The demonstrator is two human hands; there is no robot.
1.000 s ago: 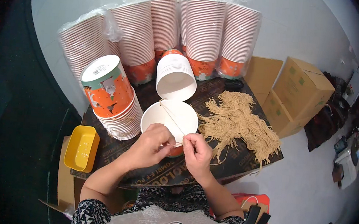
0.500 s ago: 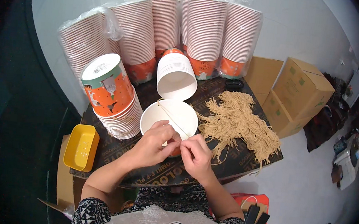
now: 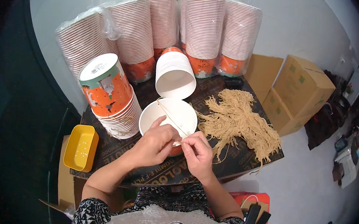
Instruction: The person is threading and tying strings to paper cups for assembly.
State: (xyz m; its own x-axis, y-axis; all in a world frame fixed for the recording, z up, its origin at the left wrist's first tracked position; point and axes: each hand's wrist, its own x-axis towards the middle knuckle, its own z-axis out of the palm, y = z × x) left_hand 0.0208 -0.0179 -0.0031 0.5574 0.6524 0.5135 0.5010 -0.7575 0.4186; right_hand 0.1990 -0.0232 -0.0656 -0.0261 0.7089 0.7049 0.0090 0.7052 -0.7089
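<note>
A white-lined paper bucket stands in front of me on the table. A thin tan cord runs from its far left rim across the mouth to my fingers at the near rim. My left hand is closed, thumb and fingertips pinched at the cord's near end, with the index finger raised over the mouth. Against those fingertips, my right hand pinches the cord too. The exact spot between the fingers is mostly hidden. A bundle of tan cords lies right of the bucket.
Upside-down orange buckets are stacked at left, beside a yellow tray holding small white bits. Another stack of buckets lies tipped behind. Tall bagged bucket stacks line the wall. Cardboard boxes stand right of the table.
My left index finger has lifted a little, and my right fingertips have shifted slightly at the near rim. The cord still crosses the bucket's mouth.
</note>
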